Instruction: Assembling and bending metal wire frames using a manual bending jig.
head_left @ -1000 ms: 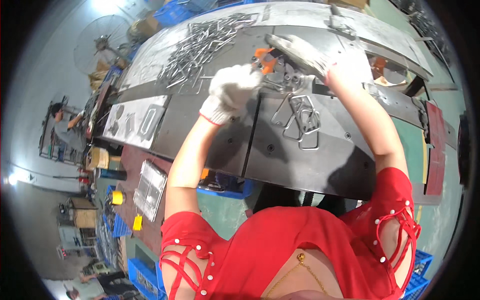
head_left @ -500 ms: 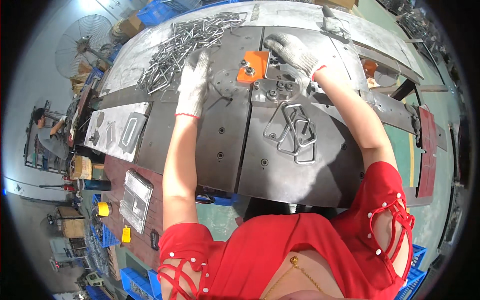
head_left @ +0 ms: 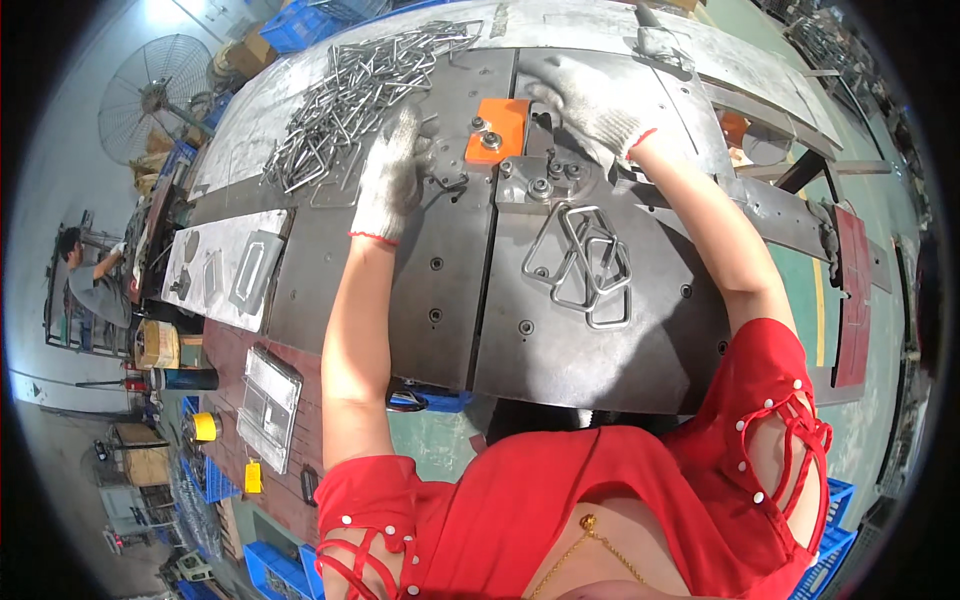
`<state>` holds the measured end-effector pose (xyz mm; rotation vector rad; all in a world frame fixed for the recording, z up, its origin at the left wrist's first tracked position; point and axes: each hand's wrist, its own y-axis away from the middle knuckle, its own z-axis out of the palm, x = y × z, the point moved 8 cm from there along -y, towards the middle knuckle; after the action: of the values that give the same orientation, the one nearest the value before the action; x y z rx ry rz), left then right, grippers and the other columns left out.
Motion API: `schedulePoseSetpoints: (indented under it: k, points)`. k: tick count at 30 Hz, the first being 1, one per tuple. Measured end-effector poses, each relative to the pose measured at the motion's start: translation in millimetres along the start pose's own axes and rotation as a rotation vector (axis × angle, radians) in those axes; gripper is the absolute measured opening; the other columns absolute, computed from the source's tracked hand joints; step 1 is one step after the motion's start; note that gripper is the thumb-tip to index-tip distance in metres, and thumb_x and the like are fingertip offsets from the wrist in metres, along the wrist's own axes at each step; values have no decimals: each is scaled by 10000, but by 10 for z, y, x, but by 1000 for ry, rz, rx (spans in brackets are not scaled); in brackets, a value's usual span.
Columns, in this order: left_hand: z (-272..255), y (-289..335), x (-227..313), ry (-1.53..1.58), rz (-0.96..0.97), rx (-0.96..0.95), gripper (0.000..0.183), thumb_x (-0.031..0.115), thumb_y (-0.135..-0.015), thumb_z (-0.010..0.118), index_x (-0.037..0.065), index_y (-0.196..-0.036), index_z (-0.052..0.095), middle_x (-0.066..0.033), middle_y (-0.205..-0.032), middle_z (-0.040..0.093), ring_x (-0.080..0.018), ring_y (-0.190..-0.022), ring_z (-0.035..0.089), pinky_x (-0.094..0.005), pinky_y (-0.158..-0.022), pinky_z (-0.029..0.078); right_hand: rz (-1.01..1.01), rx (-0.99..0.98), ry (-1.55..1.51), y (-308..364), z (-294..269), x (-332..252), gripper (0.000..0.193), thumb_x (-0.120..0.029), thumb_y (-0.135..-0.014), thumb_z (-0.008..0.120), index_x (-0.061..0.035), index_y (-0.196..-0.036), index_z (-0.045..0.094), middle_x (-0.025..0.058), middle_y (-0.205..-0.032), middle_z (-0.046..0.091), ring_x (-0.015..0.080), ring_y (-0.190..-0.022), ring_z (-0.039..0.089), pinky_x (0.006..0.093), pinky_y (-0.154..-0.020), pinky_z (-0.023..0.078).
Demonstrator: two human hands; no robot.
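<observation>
My left hand (head_left: pixel 388 172), in a white knit glove, lies palm down on the dark steel table (head_left: pixel 420 300). Its fingers are spread and reach the edge of a pile of bent wire pieces (head_left: pixel 350 95). My right hand (head_left: pixel 592 100), also gloved, rests on the bending fixture (head_left: pixel 545 175) just right of an orange block (head_left: pixel 497 130) with bolts. Its fingers curl over the fixture's far part, hiding what is under them. Several finished wire loops (head_left: pixel 585 265) lie in a heap on the table below the fixture.
A grey plate with cut-out shapes (head_left: pixel 225 265) lies at the table's left end. Blue crates (head_left: pixel 205 475) and a standing fan (head_left: pixel 150 95) are on the left. Another person (head_left: pixel 85 280) works at a rack far left. Metal bars (head_left: pixel 790 215) extend right.
One second ago both hands were together at the fixture. My left hand has since gone left to the wire pile, and my right hand has settled on the fixture's far side.
</observation>
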<state>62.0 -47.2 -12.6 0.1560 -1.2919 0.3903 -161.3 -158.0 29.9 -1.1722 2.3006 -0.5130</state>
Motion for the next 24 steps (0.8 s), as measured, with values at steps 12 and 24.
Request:
schedulePoseSetpoints:
  k: [12, 24]
  points:
    - [126, 50, 35, 165, -104, 134, 316, 322, -1014, 589, 145, -777, 479, 64, -626, 353, -74, -494, 276, -258, -476, 219, -1, -322, 258, 431, 98, 265, 342, -202, -968, 495, -180, -1260, 670, 112, -1278, 634, 324, -1191, 598, 441, -1008, 493]
    - [938, -415, -352, 83, -144, -53, 134, 186, -965, 622, 52, -953, 611, -61, -693, 529, -152, -533, 462, -297, -494, 392, 43, -230, 206, 471, 76, 263, 322, -214, -925, 580, -234, -1224, 699, 108, -1266, 632, 307, -1172, 605, 436, -967, 509]
